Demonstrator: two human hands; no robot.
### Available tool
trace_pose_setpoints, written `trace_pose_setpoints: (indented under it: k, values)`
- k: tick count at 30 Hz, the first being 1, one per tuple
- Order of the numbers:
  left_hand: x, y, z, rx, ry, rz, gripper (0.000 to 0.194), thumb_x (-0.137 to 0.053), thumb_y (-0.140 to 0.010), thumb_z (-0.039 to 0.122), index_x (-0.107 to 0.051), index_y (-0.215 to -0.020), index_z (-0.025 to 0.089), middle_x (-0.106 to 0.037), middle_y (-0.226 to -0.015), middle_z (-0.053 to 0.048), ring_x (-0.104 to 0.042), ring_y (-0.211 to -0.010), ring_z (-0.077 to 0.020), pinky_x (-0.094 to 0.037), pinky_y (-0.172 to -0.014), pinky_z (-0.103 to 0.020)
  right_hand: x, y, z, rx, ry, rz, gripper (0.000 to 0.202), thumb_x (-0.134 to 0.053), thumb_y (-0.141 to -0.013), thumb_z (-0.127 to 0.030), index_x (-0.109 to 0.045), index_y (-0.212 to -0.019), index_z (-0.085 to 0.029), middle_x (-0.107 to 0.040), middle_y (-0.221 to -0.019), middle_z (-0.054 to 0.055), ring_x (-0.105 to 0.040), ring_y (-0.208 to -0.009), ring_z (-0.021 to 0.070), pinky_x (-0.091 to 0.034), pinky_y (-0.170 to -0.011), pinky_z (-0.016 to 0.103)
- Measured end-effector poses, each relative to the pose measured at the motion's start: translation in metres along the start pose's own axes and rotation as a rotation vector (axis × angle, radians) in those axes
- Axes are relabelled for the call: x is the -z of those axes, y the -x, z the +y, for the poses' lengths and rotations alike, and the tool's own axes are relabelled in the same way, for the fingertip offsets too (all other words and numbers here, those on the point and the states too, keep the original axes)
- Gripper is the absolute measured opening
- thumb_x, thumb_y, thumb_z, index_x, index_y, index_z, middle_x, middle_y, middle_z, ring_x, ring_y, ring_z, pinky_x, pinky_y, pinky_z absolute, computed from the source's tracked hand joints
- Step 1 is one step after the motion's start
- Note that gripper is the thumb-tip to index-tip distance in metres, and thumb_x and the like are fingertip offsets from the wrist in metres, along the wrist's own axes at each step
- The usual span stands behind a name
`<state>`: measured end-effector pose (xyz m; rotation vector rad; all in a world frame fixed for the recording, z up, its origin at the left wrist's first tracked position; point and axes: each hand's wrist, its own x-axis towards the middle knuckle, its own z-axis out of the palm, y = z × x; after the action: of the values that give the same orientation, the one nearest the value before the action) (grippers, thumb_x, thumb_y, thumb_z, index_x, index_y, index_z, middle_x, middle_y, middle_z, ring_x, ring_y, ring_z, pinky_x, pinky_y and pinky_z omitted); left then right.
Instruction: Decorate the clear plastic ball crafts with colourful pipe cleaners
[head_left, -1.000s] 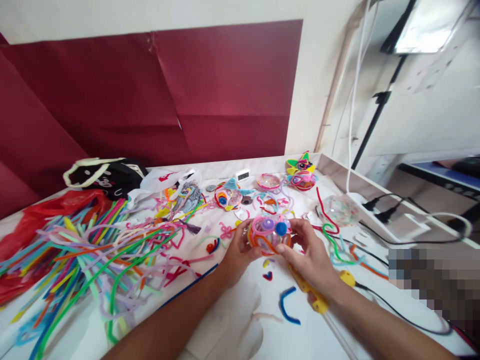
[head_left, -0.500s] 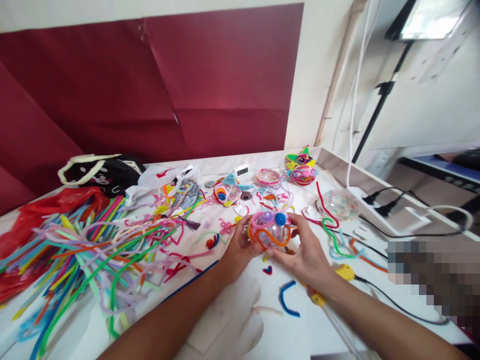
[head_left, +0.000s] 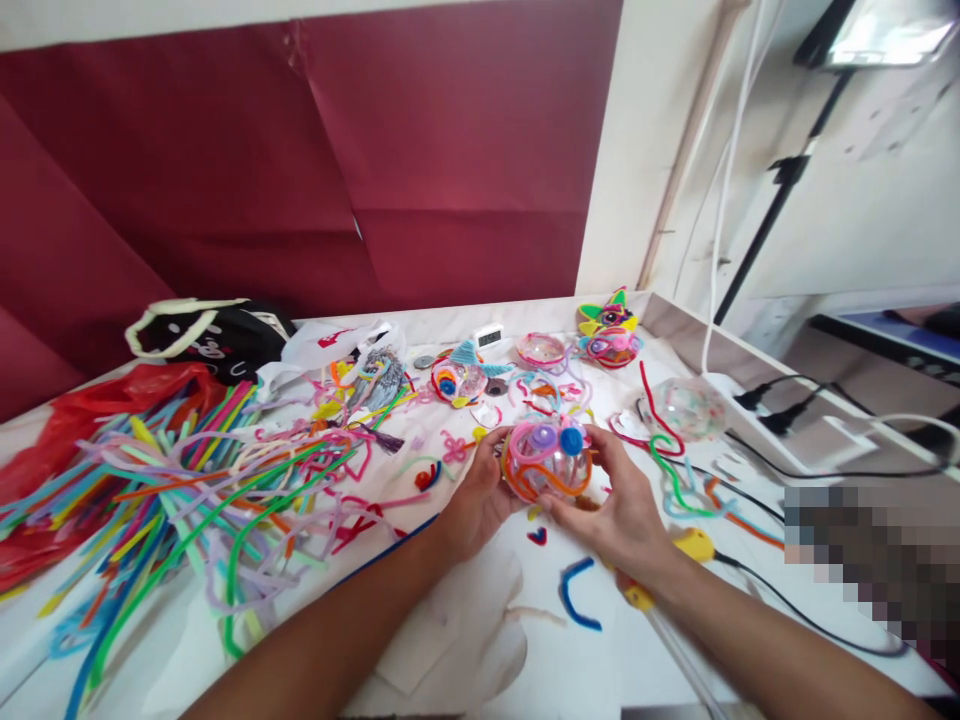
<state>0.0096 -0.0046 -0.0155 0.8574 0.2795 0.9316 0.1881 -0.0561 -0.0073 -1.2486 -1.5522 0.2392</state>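
Observation:
Between my two hands is a clear plastic ball (head_left: 551,465) trimmed with orange and pink pipe cleaners, with a purple and a blue round piece on top like eyes. My left hand (head_left: 480,500) is closed around its left side, and my right hand (head_left: 619,505) grips its right side with the thumb low on the front. Just below the ball lies a small red and blue heart (head_left: 537,537) of pipe cleaner. A bent blue pipe cleaner (head_left: 577,597) rests on the table nearer to me. Beside my right wrist is a yellow-handled tool (head_left: 694,546) with a black cord.
Loose pipe cleaners (head_left: 172,500) cover the left of the table. Behind my hands stand a decorated ball with a blue fin (head_left: 459,380), a small white clock (head_left: 489,337) and a green-eared decorated ball (head_left: 611,340). Plugs (head_left: 780,405) and a clear ball (head_left: 686,408) are at right.
The view has shifted slightly, so most things sit a little further right. The ball is tipped a little, its top pieces facing me more. Both hands keep hold of it.

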Motion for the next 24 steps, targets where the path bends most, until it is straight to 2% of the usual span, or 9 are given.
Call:
trace_pose_setpoints:
  k: [6, 13, 19, 24]
  values:
    - [-0.001, -0.002, 0.002, 0.019, 0.092, 0.093, 0.031, -0.062, -0.089, 0.040, -0.054, -0.117, 0.027, -0.063, -0.124, -0.004, -0.063, -0.110, -0.0209, -0.051, -0.094, -0.042, 0.001, 0.000, -0.002, -0.005, -0.011, -0.008, 0.070, -0.080, -0.069, -0.045, -0.046, -0.126, -0.021, -0.060, -0.111, 0.007, -0.060, -0.094, 0.0214, -0.053, -0.082, 0.034]
    - [0.003, -0.004, 0.008, 0.059, 0.104, 0.137, 0.040, -0.059, -0.090, 0.043, -0.054, -0.124, 0.024, -0.061, -0.129, -0.009, -0.059, -0.117, -0.0263, -0.048, -0.096, -0.045, 0.006, 0.000, -0.006, 0.083, 0.026, 0.036, 0.070, -0.080, -0.070, -0.040, -0.046, -0.128, -0.020, -0.059, -0.113, 0.008, -0.059, -0.100, 0.0229, -0.053, -0.088, 0.036]
    - [0.013, -0.006, 0.008, 0.158, 0.226, 0.231, 0.032, -0.059, -0.088, 0.041, -0.064, -0.110, 0.017, -0.070, -0.109, -0.007, -0.063, -0.105, -0.0221, -0.049, -0.089, -0.033, 0.006, 0.004, -0.008, 0.193, 0.086, -0.012, 0.072, -0.077, -0.073, -0.043, -0.042, -0.132, -0.019, -0.058, -0.116, 0.011, -0.060, -0.103, 0.0256, -0.053, -0.088, 0.039]
    - [0.014, -0.006, 0.008, 0.231, 0.247, 0.198, 0.034, -0.056, -0.089, 0.040, -0.065, -0.110, 0.016, -0.072, -0.104, -0.008, -0.064, -0.104, -0.0236, -0.050, -0.088, -0.035, 0.006, 0.007, -0.006, 0.257, 0.143, -0.016, 0.074, -0.073, -0.076, -0.044, -0.038, -0.136, -0.018, -0.056, -0.122, 0.014, -0.058, -0.110, 0.0296, -0.051, -0.093, 0.045]
